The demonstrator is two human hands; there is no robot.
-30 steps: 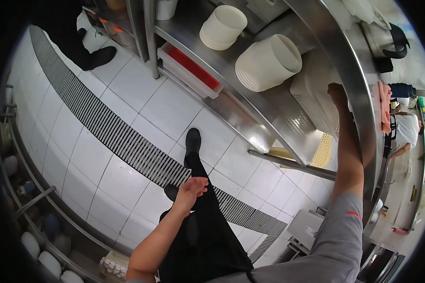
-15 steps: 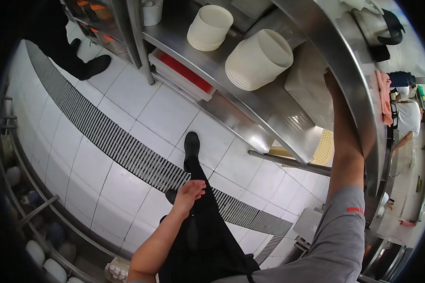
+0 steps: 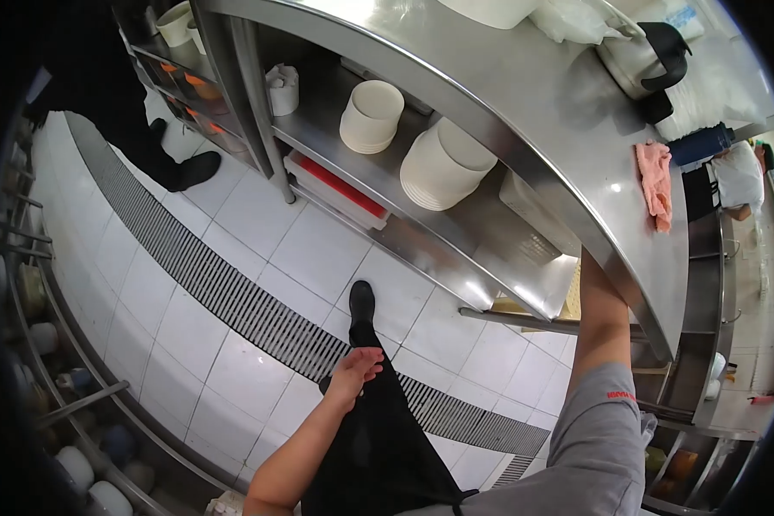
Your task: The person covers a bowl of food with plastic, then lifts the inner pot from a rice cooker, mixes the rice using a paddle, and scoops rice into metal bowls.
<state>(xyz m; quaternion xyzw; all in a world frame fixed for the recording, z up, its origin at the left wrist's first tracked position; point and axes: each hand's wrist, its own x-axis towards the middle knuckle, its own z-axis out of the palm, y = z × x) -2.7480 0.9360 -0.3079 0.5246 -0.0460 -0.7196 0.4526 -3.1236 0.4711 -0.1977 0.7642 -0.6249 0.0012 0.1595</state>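
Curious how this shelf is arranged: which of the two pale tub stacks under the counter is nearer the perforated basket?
The larger-looking stack, next to the basket; the smaller-looking stack stands farther off, toward the white cylinder.

Pink cloth (image 3: 654, 187) on counter (image 3: 546, 95), floor grate (image 3: 258, 311)

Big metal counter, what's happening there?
A person has the right arm under the metal counter's top; the right hand is hidden, so I can't tell what it holds. The white basket sits on the shelf near that arm, beside stacked white tubs. The left hand hangs over the floor, seemingly empty.
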